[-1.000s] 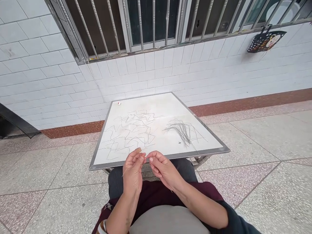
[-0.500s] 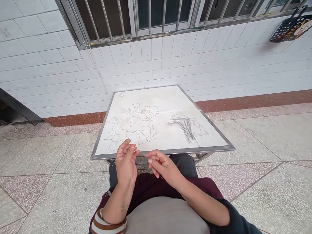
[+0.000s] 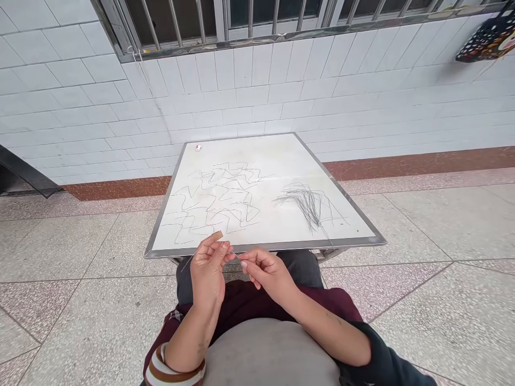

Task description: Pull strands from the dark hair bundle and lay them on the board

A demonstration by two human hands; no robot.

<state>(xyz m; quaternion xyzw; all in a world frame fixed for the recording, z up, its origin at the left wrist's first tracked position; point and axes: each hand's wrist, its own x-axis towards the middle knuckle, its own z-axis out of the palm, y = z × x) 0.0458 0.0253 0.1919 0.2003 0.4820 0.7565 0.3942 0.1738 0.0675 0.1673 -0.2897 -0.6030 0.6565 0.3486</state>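
A thin wire [image 3: 236, 255] runs between my two hands, just in front of the table's near edge. My left hand [image 3: 210, 265] pinches it between thumb and fingers, and a tan wrap covers one fingertip. My right hand [image 3: 263, 271] grips the same wire a short way to the right, thumb against the bent index finger. On the white table [image 3: 277, 155], bent zigzag wires [image 3: 229, 201] are spread over the left side. A bundle of dark, mostly straighter wires [image 3: 309, 208] lies on the right side.
A small red-and-white object [image 3: 198, 148] sits at the table's far left corner. Behind the table stands a white tiled wall [image 3: 241, 96] with a barred window [image 3: 261, 19]. A patterned bag [image 3: 485, 40] hangs at the upper right.
My hands have come closer together, and less wire shows between them. The whole view has shifted slightly. The wires on the table look unchanged.
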